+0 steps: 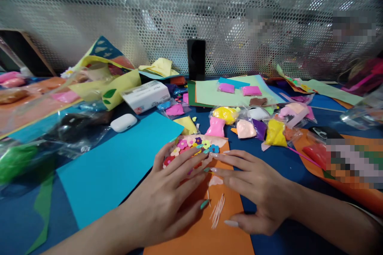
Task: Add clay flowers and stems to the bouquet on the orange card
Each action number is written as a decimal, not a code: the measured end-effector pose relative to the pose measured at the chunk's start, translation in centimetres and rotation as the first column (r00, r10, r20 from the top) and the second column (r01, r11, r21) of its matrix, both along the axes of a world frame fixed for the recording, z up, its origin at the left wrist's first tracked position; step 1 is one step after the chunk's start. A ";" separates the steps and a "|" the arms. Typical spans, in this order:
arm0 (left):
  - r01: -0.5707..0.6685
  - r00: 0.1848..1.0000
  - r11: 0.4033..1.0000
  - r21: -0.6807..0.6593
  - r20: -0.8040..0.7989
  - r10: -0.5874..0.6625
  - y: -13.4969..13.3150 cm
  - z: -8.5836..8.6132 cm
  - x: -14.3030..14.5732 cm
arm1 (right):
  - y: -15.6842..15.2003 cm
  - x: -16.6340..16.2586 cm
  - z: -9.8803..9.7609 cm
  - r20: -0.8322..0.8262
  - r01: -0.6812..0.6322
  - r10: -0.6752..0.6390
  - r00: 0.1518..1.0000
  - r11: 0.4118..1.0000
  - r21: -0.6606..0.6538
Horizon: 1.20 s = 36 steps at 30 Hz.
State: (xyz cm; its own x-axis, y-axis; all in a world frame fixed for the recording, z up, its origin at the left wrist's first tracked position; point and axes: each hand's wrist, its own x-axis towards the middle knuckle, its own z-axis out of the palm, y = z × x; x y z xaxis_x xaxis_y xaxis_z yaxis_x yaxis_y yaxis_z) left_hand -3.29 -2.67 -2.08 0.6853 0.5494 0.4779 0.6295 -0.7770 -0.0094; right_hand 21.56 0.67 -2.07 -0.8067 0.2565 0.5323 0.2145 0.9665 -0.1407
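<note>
My left hand (176, 189) lies palm down with its fingers stretched across a cluster of small coloured flowers (183, 143) on a pale pink base. My right hand (257, 187) reaches in from the other side, fingers extended, the tips touching the right edge of the cluster near the left fingertips. Both hands are open. Beneath them is an orange paper sheet (230, 235). On it, between the two thumbs, lie several thin pale sticks or strips (217, 211), with a flat pale pink scrap (216, 181) just above. My left fingers hide part of the flowers.
A blue paper sheet (119, 163) lies to the left, beside a white earbud case (123, 122) and a white box (146, 96). Bags of coloured clay, such as a yellow one (275, 132), sit behind the hands. A phone (196, 59) stands against the perforated metal panel (167, 20).
</note>
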 end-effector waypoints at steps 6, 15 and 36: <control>0.024 0.984 1.000 0.010 -0.174 -0.022 0.2 0.0 -0.3 | 0.0 -0.2 0.0 -0.015 0.001 -0.001 1.000 1.000 0.001; 0.024 0.989 1.000 -0.014 -0.149 -0.026 0.0 -0.1 -0.3 | -0.2 -0.2 0.4 -0.081 0.040 -0.033 0.996 0.996 0.084; -0.003 0.990 0.999 -0.038 -0.141 -0.002 -0.1 0.0 0.6 | 0.0 0.0 0.1 -0.041 0.060 -0.057 0.998 0.994 0.092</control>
State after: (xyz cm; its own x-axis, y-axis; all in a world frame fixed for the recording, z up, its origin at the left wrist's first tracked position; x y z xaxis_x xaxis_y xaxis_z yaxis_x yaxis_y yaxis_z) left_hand -2.70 -2.74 -2.10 0.7441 0.5658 0.3552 0.6244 -0.7781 -0.0685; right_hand 21.53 0.69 -1.97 -0.7704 0.2509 0.5862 0.2673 0.9617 -0.0603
